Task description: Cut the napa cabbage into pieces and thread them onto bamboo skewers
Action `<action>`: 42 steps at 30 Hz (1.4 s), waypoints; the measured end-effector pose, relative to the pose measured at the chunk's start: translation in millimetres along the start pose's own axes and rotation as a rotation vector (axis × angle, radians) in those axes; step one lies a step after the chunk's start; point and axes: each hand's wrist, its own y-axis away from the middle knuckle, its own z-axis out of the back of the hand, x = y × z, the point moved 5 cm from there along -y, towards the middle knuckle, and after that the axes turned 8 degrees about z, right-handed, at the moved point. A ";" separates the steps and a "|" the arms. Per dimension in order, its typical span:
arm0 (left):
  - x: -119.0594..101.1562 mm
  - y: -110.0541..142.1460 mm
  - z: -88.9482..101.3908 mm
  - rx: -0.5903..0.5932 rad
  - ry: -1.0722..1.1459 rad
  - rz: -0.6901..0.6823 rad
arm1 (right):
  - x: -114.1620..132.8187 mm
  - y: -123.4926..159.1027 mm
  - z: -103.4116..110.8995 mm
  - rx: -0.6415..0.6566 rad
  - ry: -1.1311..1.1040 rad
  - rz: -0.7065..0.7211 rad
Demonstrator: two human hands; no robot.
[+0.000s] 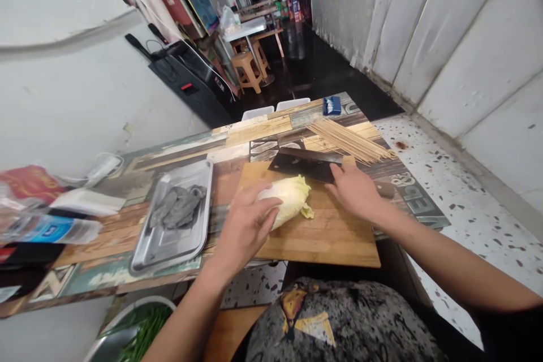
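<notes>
A pale green napa cabbage piece [292, 197] lies on a wooden cutting board [331, 235]. My left hand [246, 223] presses down on its near end, fingers curled over it. My right hand [356, 189] grips the handle of a dark cleaver [303, 164]. The broad blade lies at the far edge of the board, just behind the cabbage. A small loose leaf scrap [307, 212] sits by the cabbage's right side.
A metal tray [146, 251] holding a grey cloth [178, 205] lies left of the board. Bamboo skewers [350, 140] and a blue box [331, 104] are at the back. A water bottle [51, 229] lies far left; a bowl of greens [139, 331] sits below the table.
</notes>
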 end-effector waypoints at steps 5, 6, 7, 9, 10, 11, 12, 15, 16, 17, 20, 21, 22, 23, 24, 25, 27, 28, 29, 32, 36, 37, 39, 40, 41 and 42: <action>-3.4 1.3 -4.7 -0.003 -0.059 0.067 | 5.0 -5.6 -4.3 0.005 -0.004 -0.002; -4.1 1.2 -5.4 0.006 -0.076 0.086 | 5.8 -6.1 -5.2 0.013 -0.005 -0.002; -4.9 0.8 -5.9 0.016 -0.090 0.107 | 6.5 -6.4 -6.0 0.020 -0.005 -0.002; -6.9 -0.4 -7.2 0.040 -0.106 0.141 | 7.5 -6.8 -6.9 0.030 -0.002 0.002; -8.1 -1.2 -8.1 0.052 -0.110 0.149 | 7.8 -6.9 -6.9 0.031 0.000 0.005; -9.2 -1.8 -9.1 0.061 -0.116 0.150 | 8.1 -7.1 -6.5 0.027 0.001 0.011; -10.0 -2.4 -9.9 0.065 -0.126 0.146 | 8.5 -7.3 -5.9 0.021 0.001 0.019; -10.0 -3.1 -10.9 0.057 -0.149 0.113 | 9.8 -7.8 -4.1 0.009 -0.006 0.043; -9.1 -2.9 -10.6 0.055 -0.140 0.105 | 10.3 -8.0 -3.6 0.007 -0.008 0.051; -7.7 -2.7 -10.0 0.054 -0.125 0.103 | 10.6 -8.2 -3.1 0.005 -0.010 0.055; -3.5 -2.1 -6.6 0.039 -0.083 0.108 | 11.3 -8.3 -2.1 -0.005 -0.013 0.065; -3.3 -2.1 -5.7 0.034 -0.090 0.100 | 11.3 -8.1 -1.9 -0.008 -0.011 0.067; -3.8 -2.1 -5.1 0.027 -0.107 0.086 | 11.3 -7.9 -2.0 -0.008 -0.007 0.069; -4.9 -2.2 -5.0 0.022 -0.128 0.069 | 11.2 -7.7 -2.1 -0.007 -0.003 0.071; -6.1 -2.3 -5.2 0.020 -0.148 0.054 | 11.2 -7.4 -2.3 -0.005 -0.001 0.073; -7.2 -2.6 -5.8 0.021 -0.164 0.046 | 11.1 -7.2 -2.5 -0.004 0.000 0.074; -8.6 -3.3 -7.2 0.020 -0.175 0.043 | 11.0 -6.9 -3.0 -0.002 -0.005 0.074; -9.0 -3.5 -7.9 0.016 -0.178 0.036 | 11.0 -6.8 -3.0 -0.004 -0.007 0.073; -9.4 -3.5 -8.6 0.006 -0.185 0.017 | 11.1 -6.8 -3.2 -0.004 -0.010 0.073; -9.6 -0.7 -10.3 -0.053 -0.211 -0.096 | 11.1 -6.9 -3.8 0.001 -0.018 0.065; -2.5 7.9 -14.1 -0.098 -0.199 -0.237 | 10.9 -7.9 -4.6 -0.013 -0.022 0.056; 0.1 9.8 -14.1 -0.116 -0.195 -0.265 | 10.9 -8.3 -5.4 -0.016 -0.021 0.057; 5.9 12.0 -11.2 -0.185 -0.192 -0.307 | 11.1 -9.4 -7.6 -0.021 -0.021 0.062; 9.4 11.9 -8.4 -0.235 -0.200 -0.308 | 11.3 -9.9 -8.8 -0.026 -0.021 0.066; 13.3 11.2 -5.1 -0.290 -0.216 -0.293 | 11.4 -10.4 -9.7 -0.035 -0.020 0.069; 17.3 10.1 -1.8 -0.342 -0.236 -0.270 | 11.2 -10.8 -10.1 -0.049 -0.018 0.068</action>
